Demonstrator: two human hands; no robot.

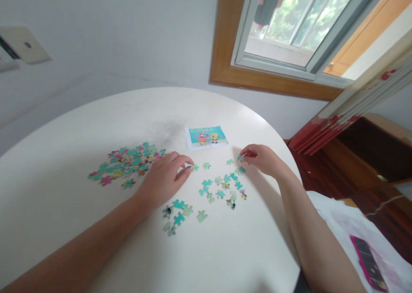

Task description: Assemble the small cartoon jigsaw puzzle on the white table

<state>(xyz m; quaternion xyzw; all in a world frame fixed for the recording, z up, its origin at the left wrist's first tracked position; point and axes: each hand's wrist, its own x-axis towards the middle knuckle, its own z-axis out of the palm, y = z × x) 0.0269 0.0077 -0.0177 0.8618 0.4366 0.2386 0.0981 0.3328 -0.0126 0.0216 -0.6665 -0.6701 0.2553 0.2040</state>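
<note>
Small teal jigsaw pieces lie scattered on a round white table (96,125). My left hand (165,177) rests on the table with its fingertips pinched on one piece (195,167). My right hand (262,159) pinches another teal piece (240,158) just above the tabletop. Between and below the hands lie several loose pieces (222,190). A bigger heap of pieces (125,164) sits to the left of my left hand. A small cartoon reference picture (206,137) lies flat beyond both hands.
A window with a wooden frame (225,35) is behind the table. Folded red-and-cream curtains (347,108) hang at the right over dark wooden furniture (370,151). A pink-edged phone (368,263) lies on my lap at the lower right.
</note>
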